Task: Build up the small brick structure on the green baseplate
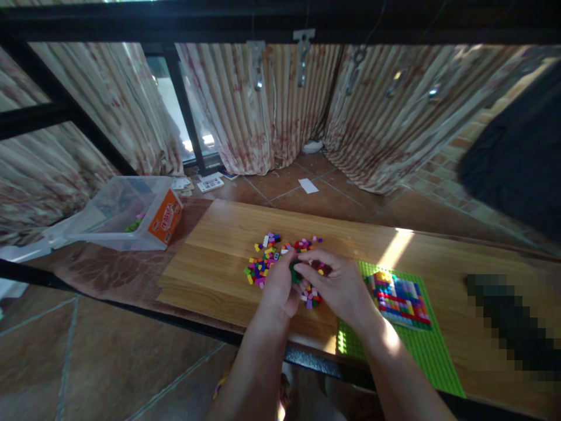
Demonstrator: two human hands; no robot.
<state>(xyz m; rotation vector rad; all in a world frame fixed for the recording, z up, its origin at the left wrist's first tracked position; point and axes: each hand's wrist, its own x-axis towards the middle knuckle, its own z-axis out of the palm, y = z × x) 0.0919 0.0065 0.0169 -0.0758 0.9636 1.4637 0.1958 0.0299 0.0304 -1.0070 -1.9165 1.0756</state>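
Note:
My left hand point(279, 283) and my right hand point(328, 276) meet above a pile of small toy building bricks. Between their fingers is a dark green toy brick point(295, 272), partly covered by the fingers; its exact shape is hard to make out. Both hands are closed on it. The loose bricks point(262, 266) are of many colours and spread on the wooden board around and under my hands. Right of my right forearm lies a bright green studded baseplate point(438, 365), bearing a patch of joined multicoloured bricks point(401, 300).
A clear plastic bin point(118, 237) with an orange label stands at the left, a few bricks inside. The wooden board point(210, 257) rests on a brown cloth point(109, 275). A pixelated dark object point(511, 321) lies at the right. Metal clips point(302, 58) hang from the black bar overhead.

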